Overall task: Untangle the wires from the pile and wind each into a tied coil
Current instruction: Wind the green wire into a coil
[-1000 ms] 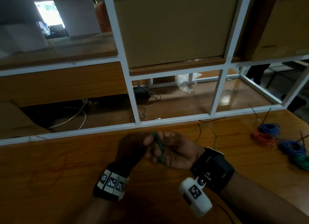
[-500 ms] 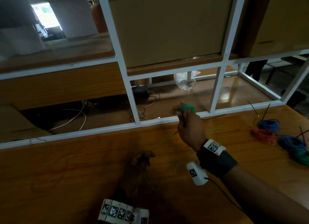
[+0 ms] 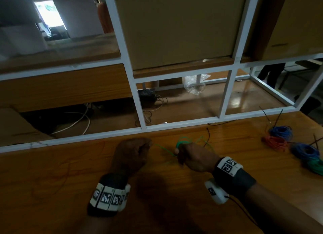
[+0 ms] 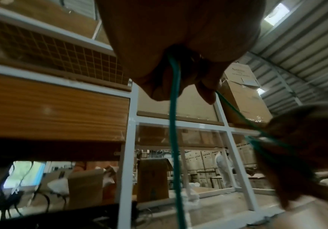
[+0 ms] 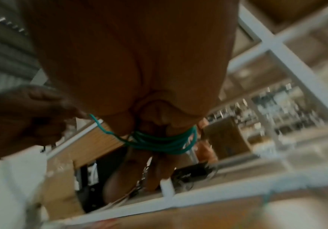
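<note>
A thin green wire [image 3: 164, 150] runs taut between my two hands above the wooden table [image 3: 52, 181]. My left hand [image 3: 139, 149] is a fist that grips one stretch of it; in the left wrist view the green wire [image 4: 174, 93] hangs down out of the curled fingers. My right hand [image 3: 181, 155] holds the wound part, with loops standing up above the knuckles. In the right wrist view several turns of the green wire [image 5: 163, 142] wrap round the fingers [image 5: 159, 170], and the left hand [image 5: 22, 116] is close by on the left.
At the table's right lie finished coils: a blue one [image 3: 281, 132], a red one [image 3: 276, 143], another blue one [image 3: 305, 151] and a green one [image 3: 316, 165], with black ties sticking up. A white metal frame [image 3: 174, 125] borders the table's far edge.
Half a second ago my right hand was stretched far out toward the frame with the wire; it has come back beside the left hand, which has moved up from the near edge.
</note>
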Tool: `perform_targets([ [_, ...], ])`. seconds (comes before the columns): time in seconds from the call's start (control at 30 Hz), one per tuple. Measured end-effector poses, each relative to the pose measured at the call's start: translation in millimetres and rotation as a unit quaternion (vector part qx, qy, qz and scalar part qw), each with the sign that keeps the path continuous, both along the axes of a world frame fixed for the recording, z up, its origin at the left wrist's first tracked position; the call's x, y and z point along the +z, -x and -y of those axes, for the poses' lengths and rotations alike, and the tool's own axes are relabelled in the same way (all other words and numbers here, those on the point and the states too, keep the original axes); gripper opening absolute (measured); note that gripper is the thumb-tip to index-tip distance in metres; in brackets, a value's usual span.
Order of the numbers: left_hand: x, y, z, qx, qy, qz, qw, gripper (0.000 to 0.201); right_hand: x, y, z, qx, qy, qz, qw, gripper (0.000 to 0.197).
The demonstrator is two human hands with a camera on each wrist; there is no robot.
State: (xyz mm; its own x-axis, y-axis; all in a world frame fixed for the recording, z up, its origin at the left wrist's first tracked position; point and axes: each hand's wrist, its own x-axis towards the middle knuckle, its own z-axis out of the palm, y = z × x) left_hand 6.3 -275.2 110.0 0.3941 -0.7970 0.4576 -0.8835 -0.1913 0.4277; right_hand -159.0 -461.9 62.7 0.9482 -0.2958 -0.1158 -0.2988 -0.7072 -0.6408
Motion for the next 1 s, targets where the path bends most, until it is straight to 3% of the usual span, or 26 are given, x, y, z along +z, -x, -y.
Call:
perform_targets([
  [0.1, 5.4, -21.8, 8.4, -0.015, 0.041, 0.084, 0.996, 0.011, 5.1, 6.2, -11.9, 0.055, -0.121, -0.019, 0.991, 0.062],
  [0.23, 11.4, -37.6, 20.6, -0.053, 0.068, -0.046, 0.995, 0.016, 21.1, 8.1, -27.0, 0.148, -0.288, -0.017, 0.946, 0.039],
  [0.33, 8.9, -40.2, 33.0, -0.087, 0.085, -0.189, 0.974, 0.014, 32.5, 1.8, -41.1, 0.222, -0.451, 0.004, 0.864, 0.027],
  [0.43, 11.8, -22.8, 43.1, -0.141, 0.109, -0.247, 0.952, 0.010, 48.7, -9.3, -55.4, 0.273, -0.569, 0.042, 0.774, 0.025],
  [0.53, -1.6, -6.9, 51.8, -0.112, 0.075, -0.304, 0.943, 0.017, 73.9, -20.1, -55.9, 0.278, -0.670, 0.146, 0.672, 0.027],
  [0.57, -7.5, -1.6, 52.9, -0.081, 0.044, -0.309, 0.947, 0.021, 83.6, -25.3, -52.9, 0.255, -0.690, 0.187, 0.651, 0.027],
  [0.6, -13.0, 2.1, 53.3, -0.059, 0.034, -0.322, 0.944, 0.023, 90.8, -31.9, -47.4, 0.213, -0.692, 0.233, 0.649, 0.026],
  [0.67, -23.3, 9.0, 49.4, -0.049, 0.020, -0.274, 0.960, 0.018, 97.2, -44.6, -32.2, 0.084, -0.652, 0.336, 0.674, 0.025],
  [0.73, -30.4, 12.0, 43.3, -0.066, 0.046, -0.284, 0.956, 0.015, 97.2, -51.0, -15.2, -0.055, -0.590, 0.415, 0.691, 0.023],
  [0.87, -45.5, 3.5, 28.7, -0.047, 0.076, -0.309, 0.947, 0.026, 90.5, -49.8, 4.3, -0.187, -0.539, 0.482, 0.665, 0.027],
  [0.9, -48.9, 2.7, 25.8, -0.047, 0.083, -0.330, 0.939, 0.027, 85.9, -50.6, 5.1, -0.219, -0.488, 0.496, 0.684, 0.028],
  [0.93, -52.0, 2.7, 24.4, -0.045, 0.090, -0.353, 0.930, 0.027, 79.8, -51.8, 4.5, -0.257, -0.394, 0.503, 0.725, 0.030],
  [1.0, -49.9, 7.7, 21.5, -0.045, 0.113, -0.431, 0.894, 0.025, 62.8, -55.9, 3.8, -0.311, -0.122, 0.464, 0.821, 0.030],
])
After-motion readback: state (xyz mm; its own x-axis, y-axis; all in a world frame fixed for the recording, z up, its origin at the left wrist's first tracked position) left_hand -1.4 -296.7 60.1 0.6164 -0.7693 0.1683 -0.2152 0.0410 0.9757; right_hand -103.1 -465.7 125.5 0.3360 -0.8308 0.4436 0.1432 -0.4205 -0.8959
